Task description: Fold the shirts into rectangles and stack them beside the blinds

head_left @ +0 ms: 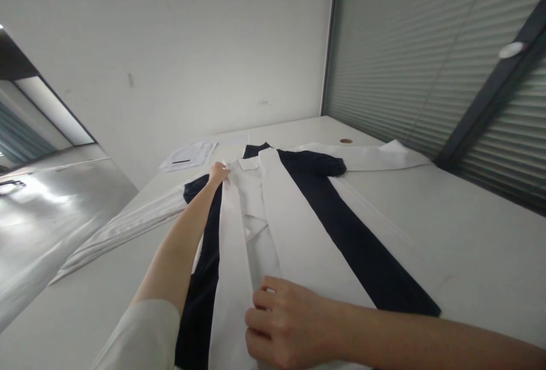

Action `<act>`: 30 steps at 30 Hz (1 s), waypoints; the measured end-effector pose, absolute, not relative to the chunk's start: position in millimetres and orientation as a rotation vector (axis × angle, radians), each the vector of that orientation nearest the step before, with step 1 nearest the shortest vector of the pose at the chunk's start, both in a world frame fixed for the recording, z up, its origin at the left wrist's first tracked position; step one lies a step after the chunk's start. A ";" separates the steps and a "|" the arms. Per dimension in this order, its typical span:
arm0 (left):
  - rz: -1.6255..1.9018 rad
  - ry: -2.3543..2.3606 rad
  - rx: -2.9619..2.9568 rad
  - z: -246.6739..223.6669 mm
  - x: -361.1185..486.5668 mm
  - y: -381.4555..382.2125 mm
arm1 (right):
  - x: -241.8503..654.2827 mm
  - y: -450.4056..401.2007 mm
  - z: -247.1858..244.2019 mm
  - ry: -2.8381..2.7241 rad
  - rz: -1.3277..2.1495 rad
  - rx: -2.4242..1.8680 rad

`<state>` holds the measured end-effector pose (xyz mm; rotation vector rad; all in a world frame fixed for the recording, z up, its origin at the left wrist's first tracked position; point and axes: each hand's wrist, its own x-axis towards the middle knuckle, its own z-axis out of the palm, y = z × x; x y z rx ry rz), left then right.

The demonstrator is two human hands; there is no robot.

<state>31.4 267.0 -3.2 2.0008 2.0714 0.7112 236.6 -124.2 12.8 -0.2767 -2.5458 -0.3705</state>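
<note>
A white garment (311, 233) lies spread on the table with its front parted down the middle. Dark navy cloth with short sleeves (313, 161) shows along both sides of its white front panels. Long white sleeves (375, 156) stretch out to the left and right. My left hand (219, 172) reaches far forward, its fingers closed on the white front edge near the collar. Closer to me, my right hand (290, 321) has curled fingers closed at the lower part of the front opening, on the white cloth; the fingertips are partly hidden.
The white table (478, 245) runs back to a wall. Papers (190, 155) with a dark pen (181, 161) on top lie at the back left. A round brown-rimmed hole (346, 141) is in the tabletop at the back right. Window blinds (426, 63) border the right side.
</note>
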 end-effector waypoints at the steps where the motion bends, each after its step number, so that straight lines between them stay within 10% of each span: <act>1: 0.703 2.050 2.030 -5.0 39.5 268.0 | 237.8 -126.2 10.6 -2.564 -0.344 -0.267; 30: 0.855 1.924 2.144 -25.7 139.1 254.1 | 301.3 -154.9 18.2 -2.740 -0.185 -0.568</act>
